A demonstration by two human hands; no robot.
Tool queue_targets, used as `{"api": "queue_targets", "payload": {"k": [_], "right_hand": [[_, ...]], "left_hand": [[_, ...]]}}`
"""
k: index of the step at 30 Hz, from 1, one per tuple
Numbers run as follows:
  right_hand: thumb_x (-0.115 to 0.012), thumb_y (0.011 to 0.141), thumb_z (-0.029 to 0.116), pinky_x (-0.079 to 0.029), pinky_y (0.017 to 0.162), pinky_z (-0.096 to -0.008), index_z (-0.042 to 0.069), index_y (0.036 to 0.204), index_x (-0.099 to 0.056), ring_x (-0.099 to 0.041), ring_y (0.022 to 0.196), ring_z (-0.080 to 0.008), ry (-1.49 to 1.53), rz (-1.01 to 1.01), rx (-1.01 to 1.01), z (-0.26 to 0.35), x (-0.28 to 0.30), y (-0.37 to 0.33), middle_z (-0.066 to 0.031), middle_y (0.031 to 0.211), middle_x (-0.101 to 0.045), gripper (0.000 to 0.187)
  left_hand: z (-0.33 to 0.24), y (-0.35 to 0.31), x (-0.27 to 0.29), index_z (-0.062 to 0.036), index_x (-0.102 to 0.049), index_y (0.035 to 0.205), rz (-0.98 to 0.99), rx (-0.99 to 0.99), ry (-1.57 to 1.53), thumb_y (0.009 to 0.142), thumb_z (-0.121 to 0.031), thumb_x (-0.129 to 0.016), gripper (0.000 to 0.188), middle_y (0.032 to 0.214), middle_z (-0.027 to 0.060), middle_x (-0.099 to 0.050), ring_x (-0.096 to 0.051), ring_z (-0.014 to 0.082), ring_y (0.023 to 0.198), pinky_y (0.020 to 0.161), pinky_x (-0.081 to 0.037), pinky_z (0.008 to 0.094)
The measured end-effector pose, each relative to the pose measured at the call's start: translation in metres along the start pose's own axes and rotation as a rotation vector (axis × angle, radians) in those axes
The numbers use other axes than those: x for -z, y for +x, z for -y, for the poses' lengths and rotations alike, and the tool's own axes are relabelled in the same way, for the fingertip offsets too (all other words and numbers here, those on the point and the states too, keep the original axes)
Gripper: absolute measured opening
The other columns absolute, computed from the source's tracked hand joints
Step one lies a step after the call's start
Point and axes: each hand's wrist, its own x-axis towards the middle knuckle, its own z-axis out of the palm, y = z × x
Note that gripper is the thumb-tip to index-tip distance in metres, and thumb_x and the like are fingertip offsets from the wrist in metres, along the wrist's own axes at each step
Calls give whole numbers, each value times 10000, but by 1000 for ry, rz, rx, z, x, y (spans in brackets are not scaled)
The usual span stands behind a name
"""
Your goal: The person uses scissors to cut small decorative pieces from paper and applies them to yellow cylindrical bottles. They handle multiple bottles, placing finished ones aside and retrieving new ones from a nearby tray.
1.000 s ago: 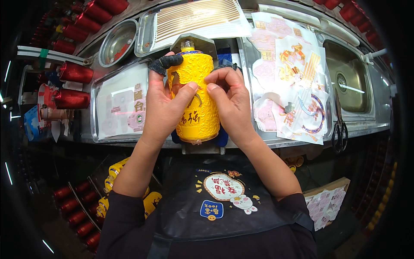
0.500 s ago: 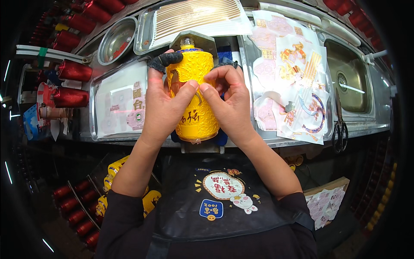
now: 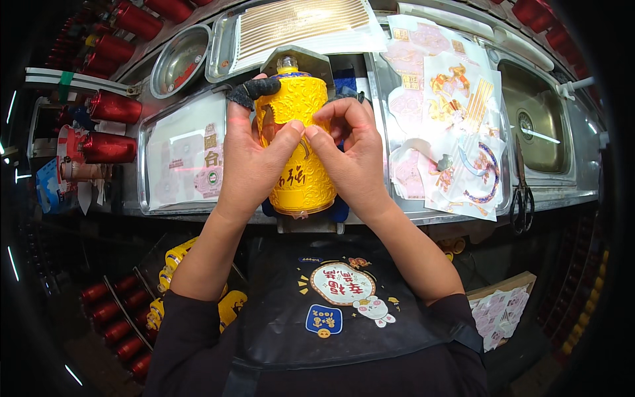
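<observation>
A yellow bottle [image 3: 303, 188] with raised relief, a blue-patterned shoulder and a clear neck lies tilted at the middle of the counter, its neck pointing away. My left hand [image 3: 254, 159], with dark finger covers, is closed along its left side, thumb pressing on the front. On the other side my right hand [image 3: 354, 155] has its thumb and bent index finger against the front. Both thumb tips nearly meet over a dark-and-gold decal [image 3: 280, 118], partly hidden by my thumbs. Dark brushed characters show on the surface below it.
Left stands a tray [image 3: 143, 178] with printed decal sheets; behind it is a metal bowl [image 3: 157, 76]. Gold-striped sheets [image 3: 304, 30] lie at the back. Right are more decal sheets [image 3: 456, 192], scissors [image 3: 522, 202] and a sink [image 3: 552, 119]. Red bottles [image 3: 109, 148] stand far left.
My hands stay at the same place on the bottle. The thumb tips have shifted very slightly; little else differs.
</observation>
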Motion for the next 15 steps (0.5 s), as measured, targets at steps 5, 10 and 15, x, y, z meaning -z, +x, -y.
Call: {"api": "queue_targets", "payload": {"k": [5, 10, 15], "right_hand": [[-706, 885, 71, -396, 733, -190, 27, 1011, -589, -417, 803, -55, 1, -5, 4, -2, -1, -1, 0, 963, -444, 177], [-666, 900, 50, -419, 784, -200, 18, 1037, -586, -461, 843, -63, 52, 7, -41, -1, 2, -2, -11, 989, -464, 162], [-596, 926, 35, -445, 887, -230, 7, 1071, -582, -535, 946, -87, 167, 9, -77, -8, 4, -4, -35, 1048, -502, 148]], "left_hand": [[1, 0, -1, -7, -329, 1411, -9, -6, -12, 876, 49, -643, 622, 1294, 135, -528, -592, 201, 1181, 983, -514, 332], [3, 0, 0, -14, -329, 1414, -11, -10, -10, 876, 49, -646, 628, 1298, 132, -525, -591, 201, 1184, 980, -516, 333], [2, 1, 2, -24, -320, 1423, 4, 25, -54, 874, 33, -668, 653, 1300, 131, -525, -592, 203, 1186, 976, -521, 338]]}}
